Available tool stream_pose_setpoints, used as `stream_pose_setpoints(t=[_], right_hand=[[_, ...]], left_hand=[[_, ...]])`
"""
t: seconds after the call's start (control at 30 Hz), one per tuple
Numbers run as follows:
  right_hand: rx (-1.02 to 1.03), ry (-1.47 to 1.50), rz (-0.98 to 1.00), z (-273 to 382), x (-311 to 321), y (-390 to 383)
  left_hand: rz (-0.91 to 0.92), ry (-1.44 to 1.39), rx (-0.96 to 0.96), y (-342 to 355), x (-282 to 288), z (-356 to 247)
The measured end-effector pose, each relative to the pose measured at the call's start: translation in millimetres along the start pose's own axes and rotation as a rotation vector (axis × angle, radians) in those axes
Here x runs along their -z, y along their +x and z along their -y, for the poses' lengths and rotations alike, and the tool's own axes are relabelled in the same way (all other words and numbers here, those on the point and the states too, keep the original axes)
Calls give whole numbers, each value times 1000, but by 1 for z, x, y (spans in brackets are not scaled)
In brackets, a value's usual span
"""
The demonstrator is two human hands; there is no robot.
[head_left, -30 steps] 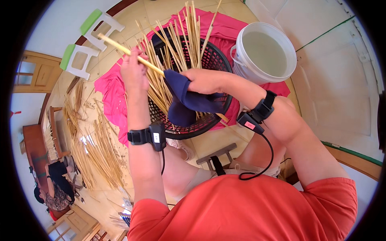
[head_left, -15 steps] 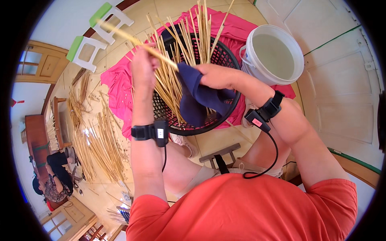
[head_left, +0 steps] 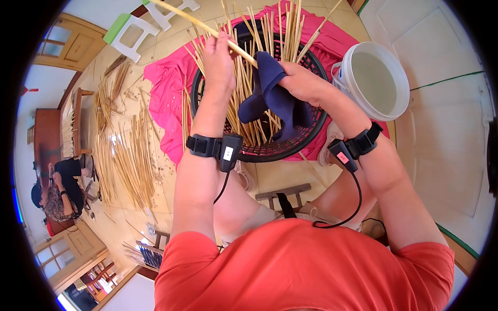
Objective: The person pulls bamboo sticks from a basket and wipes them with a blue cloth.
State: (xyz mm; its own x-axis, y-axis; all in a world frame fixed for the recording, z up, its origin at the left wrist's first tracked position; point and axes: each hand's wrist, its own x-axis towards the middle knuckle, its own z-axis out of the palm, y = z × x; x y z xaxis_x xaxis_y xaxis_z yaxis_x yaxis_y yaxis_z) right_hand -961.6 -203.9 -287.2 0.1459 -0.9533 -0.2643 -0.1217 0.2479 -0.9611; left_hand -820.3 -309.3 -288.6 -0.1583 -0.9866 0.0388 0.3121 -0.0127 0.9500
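One left hand (head_left: 220, 64) firmly around one pale stick (head_left: 193, 20), one right hand (head_left: 303, 83) around one navy cloth (head_left: 280, 99).

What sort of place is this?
Probably a room in a home, used as a makeshift workspace: pale sticks lie spread over the tiled floor, a black basket holds more, and plastic stools stand nearby.

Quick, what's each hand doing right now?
Left hand: closed, holding a pale stick.
Right hand: closed, holding dark blue cloth at the stick's end.
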Motion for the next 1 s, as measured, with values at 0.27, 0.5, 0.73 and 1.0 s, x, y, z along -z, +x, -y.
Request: stream_pose_setpoints(t=[0.27, 0.5, 0.73, 1.0], right_hand=[[78, 56, 35, 16, 3, -4], [-42, 364, -381, 20, 16, -6], [4, 370, -503, 5, 47, -11], [19, 360, -510, -1, 52, -14]], left_hand=[[-255, -413, -198, 18, 33, -42], [-264, -113, -143, 23, 189, -110], [-349, 762, 357, -52, 317, -19], [-265, 727, 708, -172, 442, 158]])
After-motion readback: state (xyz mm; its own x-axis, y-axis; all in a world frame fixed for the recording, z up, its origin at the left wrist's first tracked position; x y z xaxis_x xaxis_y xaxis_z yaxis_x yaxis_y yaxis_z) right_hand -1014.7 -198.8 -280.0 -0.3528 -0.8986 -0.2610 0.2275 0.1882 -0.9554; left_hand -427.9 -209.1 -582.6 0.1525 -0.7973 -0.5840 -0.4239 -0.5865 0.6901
